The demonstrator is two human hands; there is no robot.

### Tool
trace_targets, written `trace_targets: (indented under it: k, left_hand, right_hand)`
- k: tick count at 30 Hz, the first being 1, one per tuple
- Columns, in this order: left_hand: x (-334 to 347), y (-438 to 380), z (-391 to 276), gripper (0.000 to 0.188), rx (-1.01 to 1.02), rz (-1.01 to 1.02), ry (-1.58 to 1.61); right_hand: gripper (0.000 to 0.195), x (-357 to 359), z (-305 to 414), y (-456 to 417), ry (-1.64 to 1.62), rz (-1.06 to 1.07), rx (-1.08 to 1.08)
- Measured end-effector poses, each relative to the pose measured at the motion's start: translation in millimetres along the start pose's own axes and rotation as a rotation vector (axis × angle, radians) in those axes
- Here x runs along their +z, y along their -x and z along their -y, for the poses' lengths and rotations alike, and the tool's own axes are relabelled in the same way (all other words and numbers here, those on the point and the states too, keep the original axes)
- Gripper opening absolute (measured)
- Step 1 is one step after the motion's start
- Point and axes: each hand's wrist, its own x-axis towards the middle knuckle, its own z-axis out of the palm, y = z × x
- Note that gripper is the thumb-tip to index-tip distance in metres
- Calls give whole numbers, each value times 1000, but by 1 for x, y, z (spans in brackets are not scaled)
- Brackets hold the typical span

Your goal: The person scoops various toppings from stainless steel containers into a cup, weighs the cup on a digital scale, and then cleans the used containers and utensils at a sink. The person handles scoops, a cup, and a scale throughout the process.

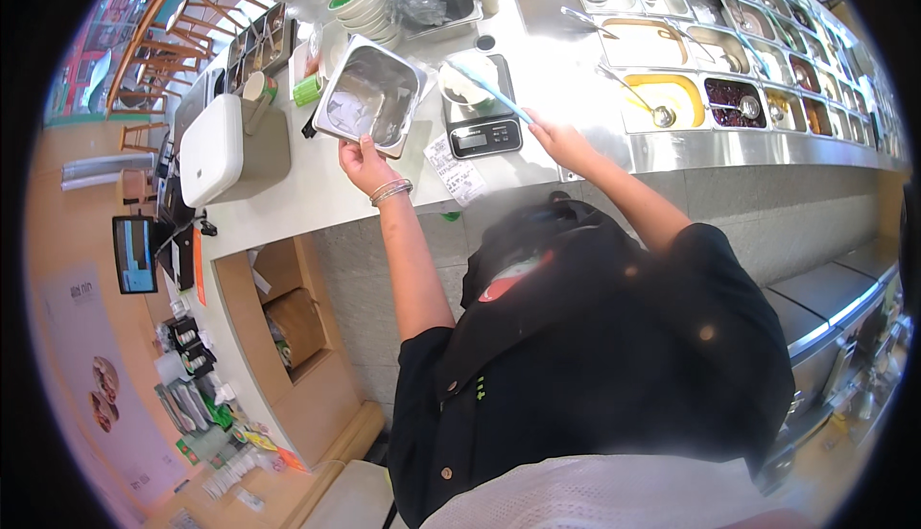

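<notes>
My left hand point(365, 163) grips the near rim of a deep stainless steel pan point(370, 94), tilted over the counter. Some pale residue lies inside the pan. In my right hand point(560, 139) is the light blue handle of a long utensil point(493, 91). Its far end rests at a white bowl point(468, 84) with white contents; the tip's shape is too bright to make out. Under the bowl stands a black digital kitchen scale point(486, 139). A printed paper receipt point(456, 169) lies beside the scale, near the counter's front edge.
Steel food pans with ladles, one of them holding yellow liquid point(662, 101), fill the station at right. Stacked paper bowls point(362, 7) and a plastic-covered steel container point(435, 0) stand behind. A lidded white bin point(234, 148) is at left. The counter point(316, 205) ends close to my body.
</notes>
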Motion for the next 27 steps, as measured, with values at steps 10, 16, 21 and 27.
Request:
trace_targets:
  k: [10, 16, 21, 27]
  left_hand:
    - [-9, 8, 6, 16, 64, -48, -123]
    - [-5, 6, 7, 22, 71, -31, -82]
    - [-4, 8, 6, 22, 45, -36, -117]
    - [2, 13, 6, 19, 55, -39, -81]
  right_hand:
    - [33, 8, 0, -1, 115, -70, -58]
    - [34, 11, 0, -6, 136, -100, -51]
    - [37, 9, -10, -10, -75, -39, 48]
    - [36, -6, 17, -2, -955, 267, 293]
